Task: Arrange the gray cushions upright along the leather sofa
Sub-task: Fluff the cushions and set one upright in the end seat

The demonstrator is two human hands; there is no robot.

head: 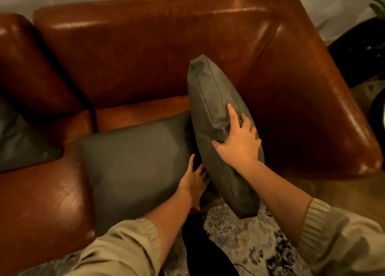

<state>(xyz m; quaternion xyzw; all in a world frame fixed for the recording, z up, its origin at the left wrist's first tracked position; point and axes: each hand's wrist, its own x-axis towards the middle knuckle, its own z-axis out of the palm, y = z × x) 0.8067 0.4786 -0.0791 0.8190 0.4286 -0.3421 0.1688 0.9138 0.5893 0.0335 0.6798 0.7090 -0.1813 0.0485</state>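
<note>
A brown leather sofa (145,53) fills the view. One gray cushion (210,101) stands on edge beside the right armrest, its lower corner hanging past the seat front. My right hand (239,138) grips its upper seam, fingers pressed into the fabric. My left hand (194,178) is under the same cushion's lower side, fingers partly hidden between it and a second gray cushion (133,161) lying flat on the seat. A third gray cushion (18,138) lies flat at the far left, cut off by the frame edge.
The sofa's right armrest (316,101) rises just behind the held cushion. A patterned rug (245,240) covers the floor in front. A dark rounded object and plant leaves (362,46) stand at the right, beyond the armrest.
</note>
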